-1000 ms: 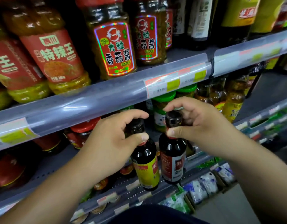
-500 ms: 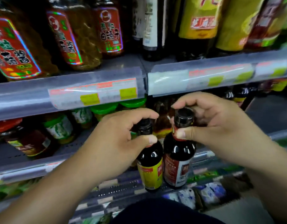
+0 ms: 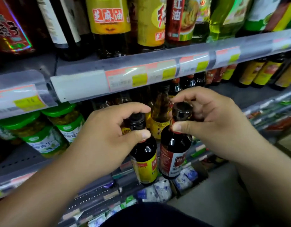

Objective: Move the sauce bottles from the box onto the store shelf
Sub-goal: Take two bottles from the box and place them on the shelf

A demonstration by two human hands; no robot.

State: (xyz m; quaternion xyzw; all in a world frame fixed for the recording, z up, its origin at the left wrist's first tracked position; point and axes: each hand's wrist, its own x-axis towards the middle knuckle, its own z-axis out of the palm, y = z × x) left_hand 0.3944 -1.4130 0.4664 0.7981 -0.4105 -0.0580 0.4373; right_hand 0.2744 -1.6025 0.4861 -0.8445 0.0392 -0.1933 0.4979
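My left hand point(image 3: 102, 141) grips the neck of a dark sauce bottle with a yellow label point(image 3: 145, 161). My right hand point(image 3: 212, 125) pinches the black cap and neck of a dark sauce bottle with a red and white label point(image 3: 173, 154). Both bottles hang upright side by side, almost touching, in front of the middle shelf point(image 3: 21, 159). They are level with that shelf's front edge. The box is out of view.
Green-lidded jars point(image 3: 48, 136) stand on the middle shelf at left, amber oil bottles point(image 3: 159, 117) right behind my hands, dark bottles with yellow labels point(image 3: 259, 74) at far right. The upper shelf rail point(image 3: 125, 76) with price tags hangs just above. Packets point(image 3: 156, 190) fill the lower shelves.
My view and both hands have shifted right along the shelf, carrying the two bottles. The red-lidded jars have left the view and oil bottles now stand behind my hands.
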